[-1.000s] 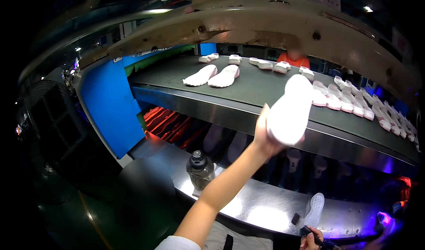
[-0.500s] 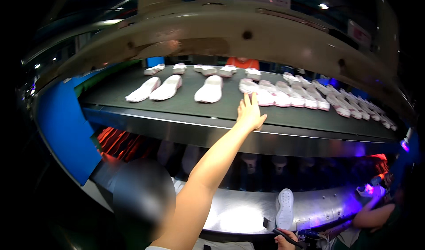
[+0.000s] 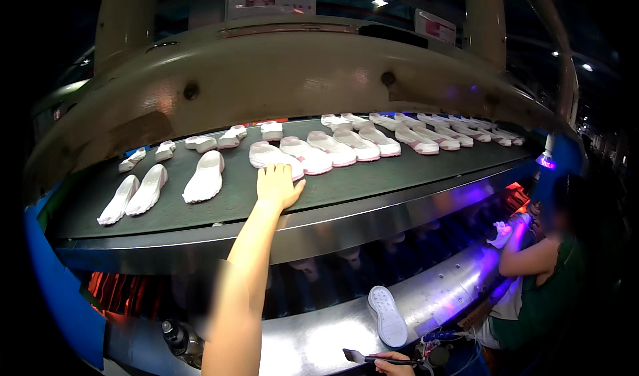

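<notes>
My left hand [image 3: 278,184] reaches up onto the dark upper conveyor belt [image 3: 373,183], fingers apart and holding nothing. Its fingertips lie just below a white and pink shoe [image 3: 271,155], the left end of a long row of similar shoes [image 3: 363,143]. At the bottom edge, my right hand [image 3: 394,365] is closed on a small brush [image 3: 359,357] with a dark handle. A white shoe sole [image 3: 387,315] lies tread up on the shiny lower metal shelf [image 3: 319,339], a little above my right hand.
More white shoes [image 3: 203,175] lie at the belt's left. A curved cream machine hood [image 3: 279,83] overhangs the belt. A dark bottle [image 3: 174,336] stands low left. Another person [image 3: 542,276] in green works at the right under purple light. A blue panel [image 3: 60,303] borders the left.
A second ago my left hand held a white shoe raised over the belt. The shoe now lies on the belt and the hand rests open beside it. The view has swung left.
</notes>
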`<state>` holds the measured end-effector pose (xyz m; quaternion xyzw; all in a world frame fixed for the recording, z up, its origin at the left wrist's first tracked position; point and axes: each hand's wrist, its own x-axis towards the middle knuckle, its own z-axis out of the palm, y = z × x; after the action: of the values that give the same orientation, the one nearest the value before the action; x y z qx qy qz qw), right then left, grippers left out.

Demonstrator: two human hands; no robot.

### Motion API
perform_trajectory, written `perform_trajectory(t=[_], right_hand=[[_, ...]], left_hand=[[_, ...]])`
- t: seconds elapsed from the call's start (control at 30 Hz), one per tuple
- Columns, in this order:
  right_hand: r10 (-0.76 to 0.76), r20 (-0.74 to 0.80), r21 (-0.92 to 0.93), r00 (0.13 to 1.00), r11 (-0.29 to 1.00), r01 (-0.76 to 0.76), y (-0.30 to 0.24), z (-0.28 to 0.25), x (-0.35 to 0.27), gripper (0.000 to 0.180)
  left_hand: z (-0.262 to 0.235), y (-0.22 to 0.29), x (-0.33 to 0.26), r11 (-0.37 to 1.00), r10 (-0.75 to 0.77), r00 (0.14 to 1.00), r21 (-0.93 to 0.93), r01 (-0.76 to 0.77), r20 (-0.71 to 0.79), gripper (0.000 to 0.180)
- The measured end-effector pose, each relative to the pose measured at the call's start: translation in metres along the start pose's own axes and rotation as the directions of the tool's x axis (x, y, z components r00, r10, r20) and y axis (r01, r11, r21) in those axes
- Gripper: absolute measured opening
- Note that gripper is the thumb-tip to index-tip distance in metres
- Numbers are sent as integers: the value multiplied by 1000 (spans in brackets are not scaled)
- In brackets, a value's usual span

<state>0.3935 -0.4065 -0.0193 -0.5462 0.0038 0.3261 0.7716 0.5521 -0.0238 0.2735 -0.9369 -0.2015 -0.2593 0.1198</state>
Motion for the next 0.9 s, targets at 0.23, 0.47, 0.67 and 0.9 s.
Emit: perform_trajectory(t=[0.23, 0.47, 0.67, 0.9], right_hand=[[38, -23, 61, 999, 997, -37, 0, 6, 5, 15], [71, -95, 156, 993, 986, -56, -20, 16, -3, 12], [132, -125, 176, 983, 978, -109, -12, 16, 3, 10], [159, -154, 138, 975, 981, -138, -15, 17, 4, 11]], left_hand=[[16, 22, 33, 992, -104, 994, -73, 102, -16, 63], [5, 43, 39, 990, -143, 930, 32, 140, 339, 61], [5, 58, 47, 944, -328, 891, 64, 325, 315, 58], [2, 55, 49, 901, -382, 866, -76, 426, 322, 55]])
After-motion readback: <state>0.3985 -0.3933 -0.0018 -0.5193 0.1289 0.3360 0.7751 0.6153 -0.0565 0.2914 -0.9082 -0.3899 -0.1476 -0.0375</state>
